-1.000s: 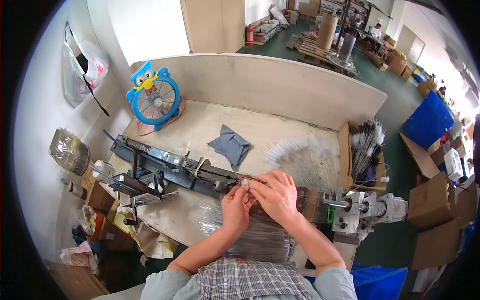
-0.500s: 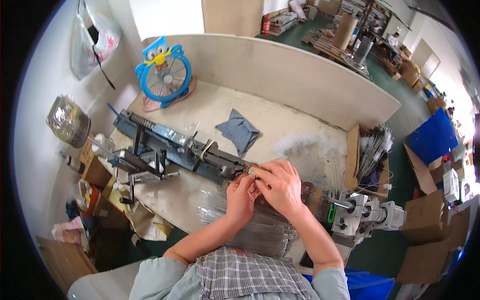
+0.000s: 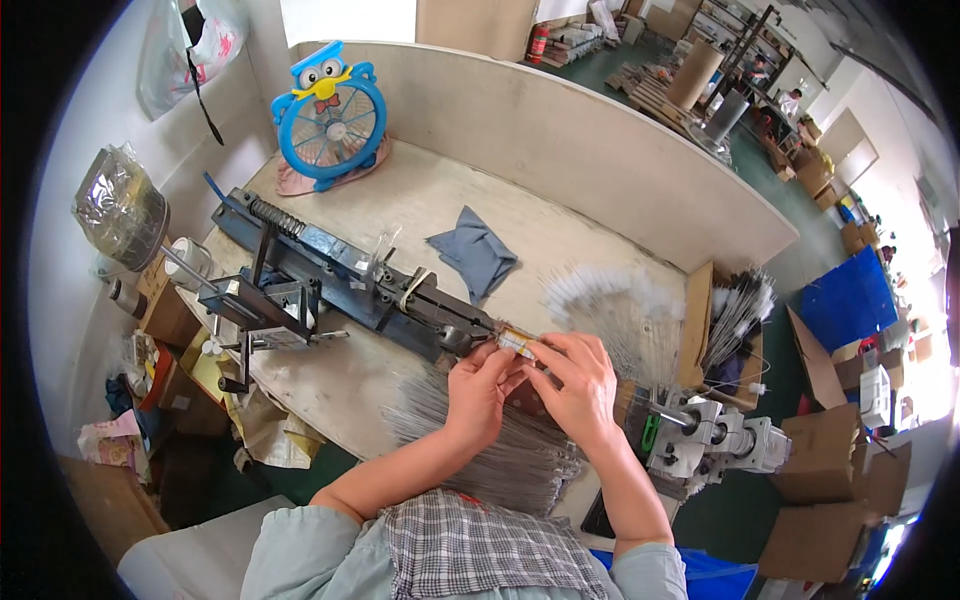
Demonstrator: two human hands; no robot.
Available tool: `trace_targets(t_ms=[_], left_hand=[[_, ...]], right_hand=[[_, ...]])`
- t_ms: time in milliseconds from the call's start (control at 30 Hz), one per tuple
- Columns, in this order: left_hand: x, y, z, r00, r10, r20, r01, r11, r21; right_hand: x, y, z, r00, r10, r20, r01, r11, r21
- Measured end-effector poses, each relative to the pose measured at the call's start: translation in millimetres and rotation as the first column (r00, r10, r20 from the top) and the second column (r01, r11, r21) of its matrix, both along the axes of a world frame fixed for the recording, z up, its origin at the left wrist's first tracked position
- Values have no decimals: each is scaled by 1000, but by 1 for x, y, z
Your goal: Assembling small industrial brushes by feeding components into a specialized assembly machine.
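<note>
My left hand (image 3: pixel 476 398) is closed in a pinch at the right end of a long dark metal bench fixture (image 3: pixel 350 275). Close beside it, my right hand (image 3: pixel 580 388) has its thumb and fingers bent together, its index finger by a small white-and-yellow piece (image 3: pixel 516 341) at the fixture's tip. What lies between the fingertips of either hand is too small to make out. Below the hands spreads a thick bundle of thin metal wires (image 3: pixel 500 455). More thin wires with white fluffy ends (image 3: pixel 600 300) lie to the right of the fixture.
A grey cloth (image 3: pixel 475 255) lies behind the fixture. A blue owl-shaped fan (image 3: pixel 330 130) stands at the back left. A crank-handled mechanism (image 3: pixel 262 312) sits at left, a metal clamp device (image 3: pixel 715 435) at right. A cardboard box (image 3: pixel 698 320) holds more wires.
My right hand has shifted slightly right and down, uncovering the white-and-yellow piece. My left hand stays close to the fixture's end. The whole view has shifted a little.
</note>
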State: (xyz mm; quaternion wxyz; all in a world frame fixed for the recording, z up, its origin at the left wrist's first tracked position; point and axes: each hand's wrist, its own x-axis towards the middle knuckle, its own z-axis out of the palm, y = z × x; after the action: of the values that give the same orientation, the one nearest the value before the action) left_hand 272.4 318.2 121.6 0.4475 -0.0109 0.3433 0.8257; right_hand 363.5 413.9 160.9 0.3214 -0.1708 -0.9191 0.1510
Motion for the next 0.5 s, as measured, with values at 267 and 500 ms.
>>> trace_targets(t_ms=[267,500], left_hand=[[0,2,-4,999,-13,-30,12,1000,-28],[-1,0,1,999,1,45,-2,1000,8]], right_hand=[[-1,2,2,1000,20,11,-20,1000,-10],[-10,-4,-1,1000,8,-17,-9,1000,-30]])
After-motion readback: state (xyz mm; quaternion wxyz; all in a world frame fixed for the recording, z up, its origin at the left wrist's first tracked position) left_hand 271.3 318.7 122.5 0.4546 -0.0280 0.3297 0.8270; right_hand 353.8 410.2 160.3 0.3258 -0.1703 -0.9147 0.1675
